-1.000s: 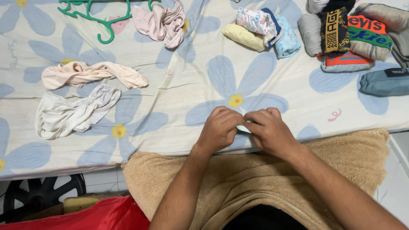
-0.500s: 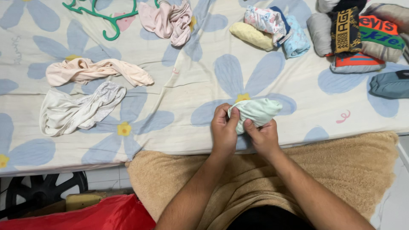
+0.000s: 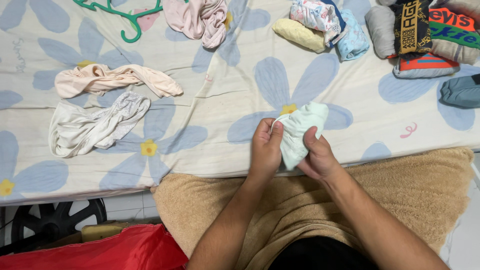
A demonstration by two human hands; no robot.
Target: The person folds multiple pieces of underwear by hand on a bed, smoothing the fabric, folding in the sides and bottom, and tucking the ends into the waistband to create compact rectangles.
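Just two hands, left hand (image 3: 266, 147), right hand (image 3: 316, 155), both pinching one mint garment (image 3: 299, 129)

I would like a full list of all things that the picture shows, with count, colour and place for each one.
mint-green garment: 1, pale green, held in both hands over the bed edge
bedsheet: 1, cream with blue flowers, covering the bed
peach garment: 1, peach, left on the sheet
white garment: 1, white, below the peach one
pink garment: 1, pink, top centre
hanger: 1, green, top left
small rolled pieces: about 3, yellow, patterned, light blue, top centre-right
rolled clothes pile: several, grey, black, orange, top right
tan towel: 1, over the lap
red cloth: 1, bottom left
left hand: grips the garment
right hand: grips the garment
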